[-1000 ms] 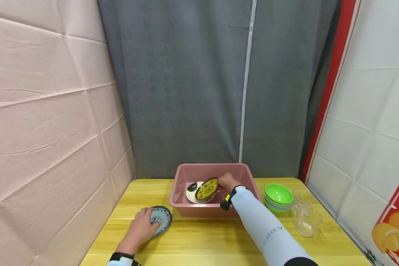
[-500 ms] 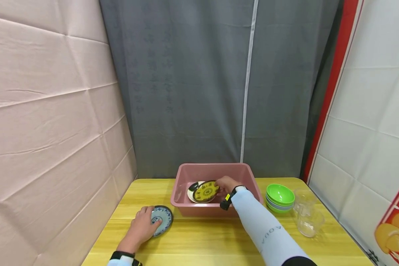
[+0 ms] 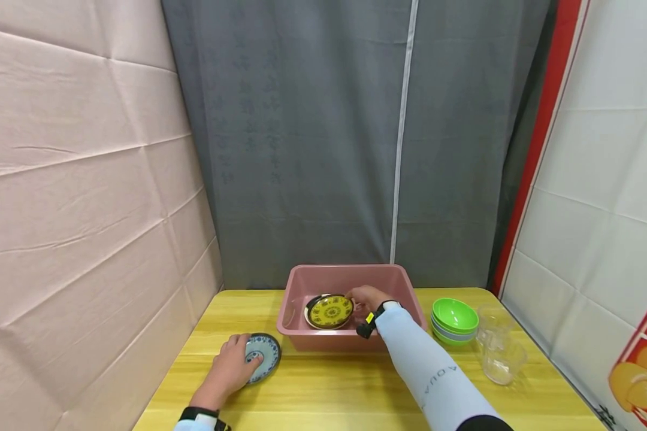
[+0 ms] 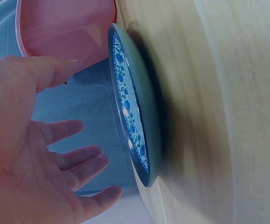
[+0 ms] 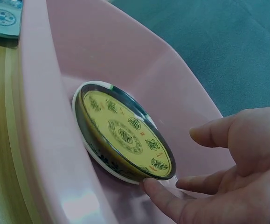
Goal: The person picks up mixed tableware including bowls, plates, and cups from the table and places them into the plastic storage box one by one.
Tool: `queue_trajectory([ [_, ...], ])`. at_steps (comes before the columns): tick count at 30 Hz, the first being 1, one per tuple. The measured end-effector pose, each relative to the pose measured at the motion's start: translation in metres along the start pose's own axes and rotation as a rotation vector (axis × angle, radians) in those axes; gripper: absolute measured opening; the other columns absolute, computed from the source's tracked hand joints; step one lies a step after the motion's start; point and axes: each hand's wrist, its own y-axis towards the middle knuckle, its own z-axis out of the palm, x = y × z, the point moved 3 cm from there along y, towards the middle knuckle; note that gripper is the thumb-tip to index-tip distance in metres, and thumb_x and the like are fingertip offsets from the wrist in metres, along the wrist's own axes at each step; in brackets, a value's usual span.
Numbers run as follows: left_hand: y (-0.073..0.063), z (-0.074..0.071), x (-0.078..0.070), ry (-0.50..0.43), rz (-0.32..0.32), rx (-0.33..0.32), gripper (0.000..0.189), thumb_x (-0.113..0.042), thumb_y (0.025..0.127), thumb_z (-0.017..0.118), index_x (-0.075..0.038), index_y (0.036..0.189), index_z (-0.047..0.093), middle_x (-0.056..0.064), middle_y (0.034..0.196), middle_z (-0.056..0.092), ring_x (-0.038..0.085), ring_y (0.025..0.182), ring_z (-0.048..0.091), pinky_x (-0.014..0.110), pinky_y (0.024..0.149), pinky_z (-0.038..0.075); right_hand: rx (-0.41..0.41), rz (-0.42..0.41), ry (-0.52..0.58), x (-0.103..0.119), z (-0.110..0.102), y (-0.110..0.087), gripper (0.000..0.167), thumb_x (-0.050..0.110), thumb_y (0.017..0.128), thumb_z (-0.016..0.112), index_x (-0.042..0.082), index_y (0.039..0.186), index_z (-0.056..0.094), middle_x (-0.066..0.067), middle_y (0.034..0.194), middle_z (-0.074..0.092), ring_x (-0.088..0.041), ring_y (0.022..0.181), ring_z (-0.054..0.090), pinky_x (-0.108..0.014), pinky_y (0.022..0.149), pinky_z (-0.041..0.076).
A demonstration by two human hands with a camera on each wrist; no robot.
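Note:
A yellow patterned plate (image 3: 330, 312) with a dark rim lies on top of a white dish (image 5: 107, 167) inside the pink basin (image 3: 350, 343). My right hand (image 3: 369, 297) reaches in over the basin's front side. In the right wrist view its thumb (image 5: 210, 134) is apart from the yellow plate, while a fingertip is at the plate's lower edge. On the table's left side is a blue-and-white plate (image 3: 267, 352) with a dark rim. Over that plate's left part hangs my left hand (image 3: 229, 364), fingers loosely spread; in the left wrist view they look apart from it.
Right of the basin stands a stack of green and grey bowls (image 3: 454, 320). Clear glass cups (image 3: 502, 360) are beside it near the right edge of the wooden table (image 3: 323, 395). A grey curtain (image 3: 313, 149) hangs behind, with light wall sheets on both sides.
My right hand has lowered the yellow plate from a tilt to lying on the white dish, and its thumb is now off it. My left hand has stayed over the blue-and-white plate.

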Motion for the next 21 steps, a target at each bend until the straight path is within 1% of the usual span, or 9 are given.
queue_trajectory([
  [1, 0.0, 0.0, 0.0, -0.002, 0.0, 0.001, 0.073, -0.034, 0.102, 0.08, 0.009, 0.154, 0.052, 0.039, 0.152, 0.05, 0.056, 0.138, 0.052, 0.078, 0.109, 0.044, -0.003, 0.002, 0.001, -0.001, 0.0, 0.001, 0.048, 0.022, 0.109, 0.067, -0.011, 0.143, 0.06, -0.026, 0.138, 0.057, -0.043, 0.129, 0.057, -0.056, 0.115, 0.05],
  [4, -0.001, 0.0, 0.0, -0.006, 0.004, -0.001, 0.073, -0.034, 0.101, 0.08, 0.009, 0.153, 0.053, 0.039, 0.152, 0.05, 0.057, 0.137, 0.053, 0.078, 0.109, 0.044, 0.002, 0.016, 0.006, -0.003, -0.001, 0.006, 0.055, 0.025, 0.109, 0.066, -0.011, 0.15, 0.055, -0.031, 0.153, 0.051, -0.047, 0.139, 0.052, -0.06, 0.119, 0.046],
  [6, -0.001, 0.0, -0.001, -0.009, 0.005, -0.001, 0.072, -0.034, 0.101, 0.08, 0.009, 0.152, 0.053, 0.039, 0.152, 0.05, 0.056, 0.137, 0.053, 0.077, 0.109, 0.045, 0.008, 0.024, 0.008, -0.004, -0.001, 0.008, 0.063, 0.027, 0.109, 0.067, -0.011, 0.155, 0.049, -0.032, 0.157, 0.049, -0.048, 0.14, 0.053, -0.061, 0.12, 0.046],
  [10, -0.001, -0.001, -0.001, -0.006, 0.002, 0.005, 0.071, -0.034, 0.102, 0.079, 0.009, 0.152, 0.054, 0.038, 0.152, 0.05, 0.056, 0.137, 0.053, 0.077, 0.109, 0.045, 0.024, 0.044, 0.032, -0.005, -0.002, 0.007, 0.07, 0.032, 0.108, 0.067, -0.01, 0.159, 0.045, -0.033, 0.16, 0.047, -0.049, 0.141, 0.055, -0.062, 0.118, 0.047],
  [14, 0.0, 0.0, 0.0, -0.004, -0.007, 0.016, 0.071, -0.035, 0.103, 0.078, 0.008, 0.153, 0.054, 0.038, 0.153, 0.049, 0.056, 0.137, 0.053, 0.077, 0.11, 0.044, 0.04, 0.043, 0.072, -0.005, -0.001, 0.001, 0.071, 0.033, 0.108, 0.066, -0.011, 0.159, 0.044, -0.033, 0.154, 0.051, -0.048, 0.138, 0.056, -0.058, 0.116, 0.051],
  [15, 0.0, 0.0, 0.0, -0.004, -0.008, 0.017, 0.07, -0.035, 0.103, 0.078, 0.008, 0.153, 0.054, 0.038, 0.153, 0.049, 0.056, 0.137, 0.053, 0.077, 0.11, 0.044, 0.044, 0.039, 0.08, -0.005, -0.001, -0.002, 0.07, 0.033, 0.108, 0.066, -0.012, 0.157, 0.045, -0.032, 0.151, 0.053, -0.048, 0.137, 0.056, -0.057, 0.116, 0.052],
  [16, 0.0, 0.0, 0.0, -0.005, -0.008, 0.017, 0.07, -0.035, 0.103, 0.078, 0.008, 0.153, 0.054, 0.038, 0.153, 0.049, 0.056, 0.137, 0.053, 0.077, 0.11, 0.044, 0.045, 0.043, 0.089, -0.005, 0.0, -0.004, 0.068, 0.034, 0.107, 0.066, -0.012, 0.155, 0.048, -0.029, 0.144, 0.056, -0.047, 0.136, 0.057, -0.056, 0.115, 0.052],
  [19, 0.0, 0.0, 0.0, -0.008, -0.012, 0.014, 0.07, -0.035, 0.103, 0.078, 0.008, 0.153, 0.054, 0.038, 0.153, 0.049, 0.056, 0.137, 0.053, 0.077, 0.11, 0.044, 0.027, 0.045, 0.101, -0.005, 0.001, -0.012, 0.067, 0.036, 0.106, 0.068, -0.01, 0.152, 0.051, -0.025, 0.132, 0.06, -0.046, 0.131, 0.059, -0.055, 0.114, 0.053],
  [21, -0.001, -0.001, 0.0, -0.009, -0.012, 0.011, 0.07, -0.035, 0.102, 0.079, 0.008, 0.152, 0.054, 0.038, 0.152, 0.05, 0.056, 0.137, 0.053, 0.077, 0.109, 0.045, 0.024, 0.052, 0.108, -0.004, 0.002, -0.015, 0.067, 0.036, 0.106, 0.069, -0.01, 0.15, 0.051, -0.026, 0.131, 0.06, -0.047, 0.13, 0.06, -0.056, 0.114, 0.053],
])
